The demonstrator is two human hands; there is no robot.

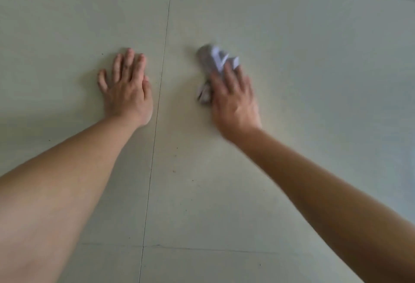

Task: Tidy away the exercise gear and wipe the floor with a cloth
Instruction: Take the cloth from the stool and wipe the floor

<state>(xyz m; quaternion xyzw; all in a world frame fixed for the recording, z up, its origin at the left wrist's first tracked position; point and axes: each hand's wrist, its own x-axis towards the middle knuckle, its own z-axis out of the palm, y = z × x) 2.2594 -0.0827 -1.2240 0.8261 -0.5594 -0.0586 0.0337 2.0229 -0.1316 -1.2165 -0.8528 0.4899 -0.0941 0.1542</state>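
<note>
A crumpled grey and white cloth (pixel 212 62) lies on the pale tiled floor (pixel 303 58). My right hand (pixel 233 98) lies on top of it, fingers stretched forward, pressing it to the floor; the hand and cloth are blurred by motion. Part of the cloth bunches out to the left of the hand, and the thumb is hidden. My left hand (pixel 126 87) rests flat on the floor to the left, fingers straight and slightly spread, holding nothing. No exercise gear is in view.
Thin grout lines cross the floor: one (pixel 157 111) runs front to back between my hands, another (pixel 224 250) crosses near the bottom. A few small dark specks (pixel 174 171) dot the tiles.
</note>
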